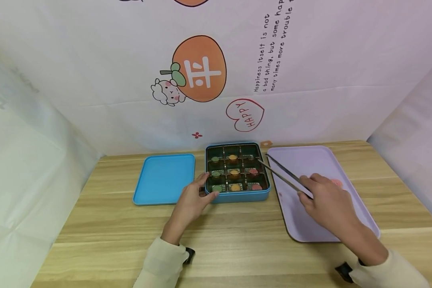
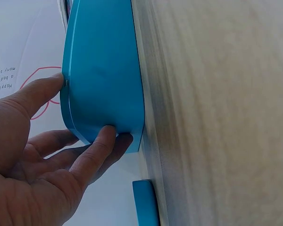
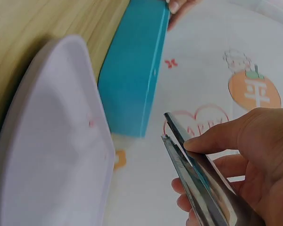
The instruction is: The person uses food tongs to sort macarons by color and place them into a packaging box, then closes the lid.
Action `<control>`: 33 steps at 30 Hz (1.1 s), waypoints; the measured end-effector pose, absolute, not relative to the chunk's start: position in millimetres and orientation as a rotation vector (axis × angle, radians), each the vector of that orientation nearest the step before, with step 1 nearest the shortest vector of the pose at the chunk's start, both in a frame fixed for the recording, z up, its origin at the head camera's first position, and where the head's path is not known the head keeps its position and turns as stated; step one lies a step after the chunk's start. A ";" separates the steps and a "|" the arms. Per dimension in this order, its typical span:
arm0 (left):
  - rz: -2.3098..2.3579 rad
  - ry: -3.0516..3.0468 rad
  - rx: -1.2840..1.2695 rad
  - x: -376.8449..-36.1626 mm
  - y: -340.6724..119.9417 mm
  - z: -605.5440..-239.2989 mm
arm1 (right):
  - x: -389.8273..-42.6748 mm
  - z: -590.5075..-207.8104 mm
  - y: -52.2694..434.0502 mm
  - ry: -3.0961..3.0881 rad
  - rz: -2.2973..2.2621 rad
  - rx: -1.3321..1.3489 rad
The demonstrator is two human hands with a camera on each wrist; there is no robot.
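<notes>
- The left hand [image 1: 192,200] grips the near left corner of the blue tin [image 1: 237,197], thumb on the rim and fingers curled against the outer wall; the left wrist view shows the fingers [image 2: 96,150] pressed to the tin's side [image 2: 104,80].
- The right hand [image 1: 327,200] pinches a pair of metal tongs [image 1: 281,174], thumb on top; the tips sit close together, nothing between them, over the tin's far right corner.
- The tin stands open on the wooden table [image 1: 237,240], with round sweets in green, orange and pink in its dark compartments.
- A blue lid [image 1: 164,179] lies just left of the tin; a lilac tray [image 1: 309,224] lies just right, under the right hand.
- The backdrop [image 1: 129,80] reads "HAPPY" [image 1: 245,115] in a red heart, and beside it "Happiness itself is not a bad thing, but some...".
</notes>
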State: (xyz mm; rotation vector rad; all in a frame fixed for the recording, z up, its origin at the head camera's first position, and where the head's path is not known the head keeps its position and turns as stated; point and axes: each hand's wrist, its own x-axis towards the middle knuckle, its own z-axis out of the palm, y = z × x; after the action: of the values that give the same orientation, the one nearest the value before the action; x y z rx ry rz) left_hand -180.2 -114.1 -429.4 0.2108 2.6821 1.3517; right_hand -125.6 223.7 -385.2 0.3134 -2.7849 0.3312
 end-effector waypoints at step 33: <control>1.347 2.677 0.193 -180.1 -113.6 -429.7 | -81.5 -423.8 356.7 -3.003 0.287 -0.143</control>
State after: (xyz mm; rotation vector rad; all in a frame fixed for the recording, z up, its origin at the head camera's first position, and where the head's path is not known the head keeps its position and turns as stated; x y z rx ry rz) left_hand -180.1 -113.6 -429.7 0.1929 2.6772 1.3465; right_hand -81.5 356.7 -423.8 -0.1431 -3.0030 0.2874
